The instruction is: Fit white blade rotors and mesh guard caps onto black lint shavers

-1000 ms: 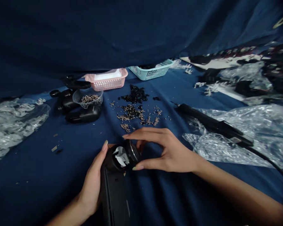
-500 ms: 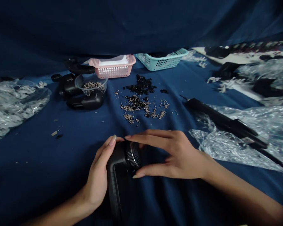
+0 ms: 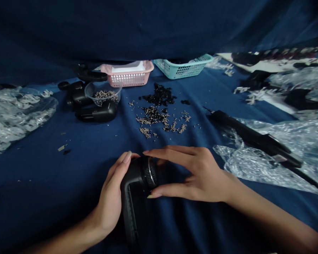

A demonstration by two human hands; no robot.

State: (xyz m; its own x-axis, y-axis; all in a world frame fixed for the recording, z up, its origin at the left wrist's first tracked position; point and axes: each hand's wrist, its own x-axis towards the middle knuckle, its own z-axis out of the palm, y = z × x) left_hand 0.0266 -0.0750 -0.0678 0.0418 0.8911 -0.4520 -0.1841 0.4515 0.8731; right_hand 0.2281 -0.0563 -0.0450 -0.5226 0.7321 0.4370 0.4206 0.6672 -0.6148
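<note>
A black fabric shaver (image 3: 134,197), with a round perforated metal head (image 3: 150,173) in a ridged ring, stands in the near middle, its handle running down towards me. My left hand (image 3: 112,195) is wrapped round the shaver's body from the left, thumb on top. From the right, my right hand (image 3: 193,173) holds the ring, with the thumb at its lower edge and the forefinger at its upper edge. The right hand's other fingers are partly hidden behind the forefinger.
Small screws (image 3: 172,125) and black parts (image 3: 160,95) lie in piles beyond my hands. A clear bowl (image 3: 103,93) of screws stands left among black housings (image 3: 98,113). Pink (image 3: 129,79) and teal baskets (image 3: 185,70) are behind. A corded electric screwdriver (image 3: 251,135) lies right on plastic bags (image 3: 257,169).
The right thumb has slid slightly left along the lower edge of the ring, and the forefinger tip has shifted slightly right. The left hand keeps its hold.
</note>
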